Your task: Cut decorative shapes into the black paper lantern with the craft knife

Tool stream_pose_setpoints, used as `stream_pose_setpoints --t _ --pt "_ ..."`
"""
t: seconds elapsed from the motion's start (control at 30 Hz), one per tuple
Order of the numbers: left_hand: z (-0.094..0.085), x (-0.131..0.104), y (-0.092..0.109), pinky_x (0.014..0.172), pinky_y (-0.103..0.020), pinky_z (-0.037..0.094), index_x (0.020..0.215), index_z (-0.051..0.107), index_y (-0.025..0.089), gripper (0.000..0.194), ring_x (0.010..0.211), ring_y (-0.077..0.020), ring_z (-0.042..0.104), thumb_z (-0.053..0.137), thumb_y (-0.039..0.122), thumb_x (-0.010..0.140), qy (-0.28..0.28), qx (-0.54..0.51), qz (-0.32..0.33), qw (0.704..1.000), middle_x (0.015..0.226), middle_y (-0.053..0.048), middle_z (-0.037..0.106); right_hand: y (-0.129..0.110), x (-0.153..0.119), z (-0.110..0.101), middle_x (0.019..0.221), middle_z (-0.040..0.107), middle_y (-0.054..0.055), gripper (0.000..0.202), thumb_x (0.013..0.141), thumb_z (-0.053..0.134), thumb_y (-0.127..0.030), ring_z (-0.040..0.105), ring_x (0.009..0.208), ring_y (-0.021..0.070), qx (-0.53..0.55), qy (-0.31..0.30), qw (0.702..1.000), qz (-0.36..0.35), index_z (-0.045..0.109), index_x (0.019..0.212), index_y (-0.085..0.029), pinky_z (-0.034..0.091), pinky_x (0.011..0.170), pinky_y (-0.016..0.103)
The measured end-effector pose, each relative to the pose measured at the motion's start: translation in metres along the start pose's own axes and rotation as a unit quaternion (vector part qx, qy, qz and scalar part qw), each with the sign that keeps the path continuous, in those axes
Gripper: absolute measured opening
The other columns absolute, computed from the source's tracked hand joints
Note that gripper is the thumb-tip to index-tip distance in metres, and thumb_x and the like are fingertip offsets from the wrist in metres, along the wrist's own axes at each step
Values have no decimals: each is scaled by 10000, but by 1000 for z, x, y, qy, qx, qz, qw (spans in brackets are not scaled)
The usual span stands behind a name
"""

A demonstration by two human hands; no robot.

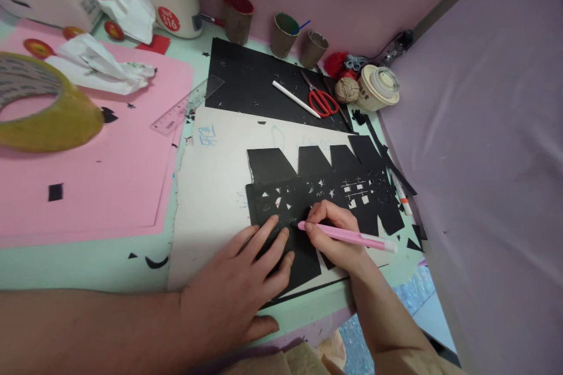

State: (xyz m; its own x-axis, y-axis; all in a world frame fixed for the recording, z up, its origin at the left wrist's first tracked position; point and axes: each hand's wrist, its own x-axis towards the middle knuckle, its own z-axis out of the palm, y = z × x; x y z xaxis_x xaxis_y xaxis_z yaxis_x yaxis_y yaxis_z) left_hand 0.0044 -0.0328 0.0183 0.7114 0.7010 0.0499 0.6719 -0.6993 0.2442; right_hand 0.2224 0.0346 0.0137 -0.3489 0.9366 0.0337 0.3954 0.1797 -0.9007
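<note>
A sheet of black cardstock (303,258) with trapezoid tabs along its far edge lies on a white board. Small stars, a moon and window-like grids are cut out of it. My left hand (250,275) lies flat on its near left part, fingers spread. In my right hand (336,231) is a slim pink pen-shaped craft knife (352,235), pinched close to its front end. The front end points left at the card, just beyond my left fingertips; the very tip is too small to make out.
Behind the board lie a black sheet (250,76), red-handled scissors (323,101), a white pen (295,98) and a clear ruler (189,106). A tape roll (83,123) is on pink paper (118,187) at left. Cups (285,35), twine (347,89) and a lidded tub (376,91) stand along the wall.
</note>
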Motion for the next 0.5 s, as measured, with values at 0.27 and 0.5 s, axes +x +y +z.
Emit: stream_pose_setpoints --t 0.27,0.5 --pt "0 0 -1 1132 -462 136 1285 592 244 733 1442 -352 280 653 715 727 8 -5 1 1000 1496 -110 469 -1 -1 0 673 580 -14 187 840 647 -236 515 590 127 6 -1 1000 0 526 699 -212 393 541 266" --pt "0 0 0 1133 -467 135 1289 593 236 732 1444 -358 273 645 712 736 5 -6 0 1000 1495 -122 468 -1 -2 1 664 571 -19 184 838 649 -243 516 592 129 -4 -4 1000 -2 525 705 -215 395 549 268"
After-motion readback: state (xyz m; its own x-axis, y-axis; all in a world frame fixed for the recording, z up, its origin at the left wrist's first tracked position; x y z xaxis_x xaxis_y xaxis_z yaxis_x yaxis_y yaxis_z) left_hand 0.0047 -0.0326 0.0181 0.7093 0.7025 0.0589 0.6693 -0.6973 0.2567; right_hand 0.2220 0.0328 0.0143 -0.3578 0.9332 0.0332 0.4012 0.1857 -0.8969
